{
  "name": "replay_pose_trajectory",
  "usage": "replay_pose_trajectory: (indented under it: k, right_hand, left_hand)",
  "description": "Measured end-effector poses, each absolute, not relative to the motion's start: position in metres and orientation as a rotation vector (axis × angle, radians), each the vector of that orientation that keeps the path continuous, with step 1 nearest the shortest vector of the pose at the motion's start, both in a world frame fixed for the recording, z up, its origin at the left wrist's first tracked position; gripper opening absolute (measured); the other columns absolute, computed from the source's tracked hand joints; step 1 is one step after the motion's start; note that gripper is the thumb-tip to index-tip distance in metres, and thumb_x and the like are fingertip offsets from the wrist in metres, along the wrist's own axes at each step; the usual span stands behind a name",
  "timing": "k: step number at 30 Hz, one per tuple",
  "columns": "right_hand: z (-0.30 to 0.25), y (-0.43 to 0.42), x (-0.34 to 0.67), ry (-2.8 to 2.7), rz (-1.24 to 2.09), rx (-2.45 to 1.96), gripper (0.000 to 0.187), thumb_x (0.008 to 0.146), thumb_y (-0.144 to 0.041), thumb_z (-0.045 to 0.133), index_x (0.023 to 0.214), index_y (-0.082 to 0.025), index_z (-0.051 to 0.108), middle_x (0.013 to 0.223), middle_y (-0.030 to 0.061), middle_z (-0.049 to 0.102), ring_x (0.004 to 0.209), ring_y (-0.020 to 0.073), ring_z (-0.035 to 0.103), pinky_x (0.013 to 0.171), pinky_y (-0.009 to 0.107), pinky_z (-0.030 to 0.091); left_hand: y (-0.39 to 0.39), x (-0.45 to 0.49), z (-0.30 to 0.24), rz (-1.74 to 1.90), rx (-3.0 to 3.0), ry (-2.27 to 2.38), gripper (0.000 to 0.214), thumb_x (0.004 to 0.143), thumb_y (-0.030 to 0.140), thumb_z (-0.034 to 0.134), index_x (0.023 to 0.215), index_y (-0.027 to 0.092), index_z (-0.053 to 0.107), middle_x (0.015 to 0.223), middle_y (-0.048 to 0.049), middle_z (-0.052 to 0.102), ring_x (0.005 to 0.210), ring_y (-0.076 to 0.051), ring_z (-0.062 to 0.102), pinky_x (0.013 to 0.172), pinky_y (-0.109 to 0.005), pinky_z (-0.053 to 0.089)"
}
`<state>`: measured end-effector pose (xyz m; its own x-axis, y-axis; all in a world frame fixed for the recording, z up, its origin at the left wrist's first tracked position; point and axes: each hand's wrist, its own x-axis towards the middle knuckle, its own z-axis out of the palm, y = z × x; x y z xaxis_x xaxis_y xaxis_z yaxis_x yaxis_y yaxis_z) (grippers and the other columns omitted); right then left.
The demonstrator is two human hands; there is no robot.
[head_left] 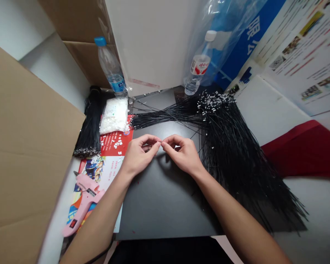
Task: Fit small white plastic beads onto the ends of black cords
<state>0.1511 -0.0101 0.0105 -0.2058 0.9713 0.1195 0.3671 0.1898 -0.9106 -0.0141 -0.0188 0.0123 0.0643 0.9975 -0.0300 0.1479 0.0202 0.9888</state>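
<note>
My left hand and my right hand meet fingertip to fingertip above the dark tabletop. Each pinches with thumb and forefinger, and what lies between the tips is too small to make out. Just beyond them, a bundle of thin black cords stretches sideways. To the right of my right hand spreads a big heap of the same kind of cords, with many small white end pieces at its far end. A clear bag of small white pieces lies beyond my left hand.
Beside my left forearm rests a pink glue gun on printed sheets. Another black cord bundle lies at the far left. Two plastic bottles, one blue-capped and one white-capped, stand behind. A cardboard panel rises on the left.
</note>
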Motion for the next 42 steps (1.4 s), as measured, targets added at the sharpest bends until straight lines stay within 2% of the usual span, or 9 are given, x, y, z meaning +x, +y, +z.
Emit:
replay_pose_trajectory:
  k: [4, 11, 18, 28, 34, 39, 42]
  right_hand:
    - [0.010, -0.008, 0.153, -1.623, 1.162, -1.270, 0.023, 0.084, -0.035, 0.065, 0.082, -0.014, 0.072, 0.073, 0.0030, 0.069, 0.062, 0.0105, 0.056, 0.055, 0.021, 0.042]
    - [0.013, -0.007, 0.156, -1.646, 1.194, -1.239, 0.022, 0.083, -0.034, 0.067, 0.081, -0.014, 0.074, 0.070, 0.0018, 0.069, 0.057, 0.0086, 0.051, 0.053, 0.021, 0.039]
    - [0.011, -0.007, 0.160, -1.708, 1.180, -1.240, 0.024, 0.085, -0.036, 0.066, 0.085, -0.014, 0.076, 0.073, 0.0026, 0.072, 0.057, 0.0094, 0.053, 0.055, 0.022, 0.040]
    - [0.012, -0.010, 0.155, -1.686, 1.066, -1.294, 0.018, 0.083, -0.031, 0.064, 0.083, -0.015, 0.074, 0.070, 0.0014, 0.069, 0.054, 0.0084, 0.049, 0.053, 0.021, 0.038]
    - [0.016, -0.006, 0.158, -1.527, 1.294, -1.213, 0.022, 0.079, -0.036, 0.067, 0.077, -0.015, 0.070, 0.071, 0.0020, 0.066, 0.060, 0.0103, 0.054, 0.057, 0.022, 0.043]
    - [0.020, -0.006, 0.161, -1.527, 1.373, -1.145, 0.019, 0.077, -0.033, 0.068, 0.074, -0.015, 0.066, 0.068, 0.0002, 0.063, 0.060, 0.0093, 0.052, 0.057, 0.021, 0.041]
    - [0.022, -0.007, 0.162, -1.568, 1.352, -1.141, 0.018, 0.078, -0.033, 0.066, 0.073, -0.016, 0.065, 0.067, -0.0004, 0.062, 0.059, 0.0092, 0.050, 0.056, 0.021, 0.040]
  left_hand:
    - [-0.019, -0.014, 0.013, 1.060, 1.335, 1.289, 0.020, 0.080, 0.032, 0.070, 0.089, 0.015, 0.070, 0.088, -0.0061, 0.072, 0.068, -0.014, 0.064, 0.067, -0.026, 0.054]
    - [-0.019, -0.014, 0.011, 1.059, 1.403, 1.278, 0.018, 0.083, 0.033, 0.068, 0.088, 0.016, 0.069, 0.088, -0.0055, 0.071, 0.074, -0.015, 0.065, 0.067, -0.026, 0.053]
    - [-0.020, -0.015, 0.010, 1.053, 1.494, 1.314, 0.017, 0.084, 0.033, 0.067, 0.088, 0.017, 0.070, 0.087, -0.0054, 0.072, 0.074, -0.016, 0.066, 0.068, -0.026, 0.052]
    - [-0.018, -0.010, 0.014, 1.061, 1.235, 1.281, 0.024, 0.076, 0.038, 0.074, 0.081, 0.015, 0.068, 0.077, -0.0025, 0.070, 0.058, -0.012, 0.062, 0.058, -0.024, 0.052]
    - [-0.016, -0.014, 0.015, 1.017, 1.038, 1.133, 0.035, 0.067, 0.037, 0.085, 0.090, 0.015, 0.071, 0.078, -0.0022, 0.072, 0.059, -0.013, 0.066, 0.063, -0.027, 0.055]
    - [-0.017, -0.016, 0.011, 1.014, 0.963, 1.032, 0.026, 0.067, 0.033, 0.087, 0.081, 0.016, 0.072, 0.076, -0.0007, 0.073, 0.060, -0.012, 0.067, 0.062, -0.025, 0.056]
    - [-0.018, -0.016, 0.011, 0.975, 0.934, 1.010, 0.024, 0.069, 0.032, 0.086, 0.082, 0.017, 0.074, 0.075, -0.0015, 0.073, 0.063, -0.012, 0.068, 0.064, -0.025, 0.058]
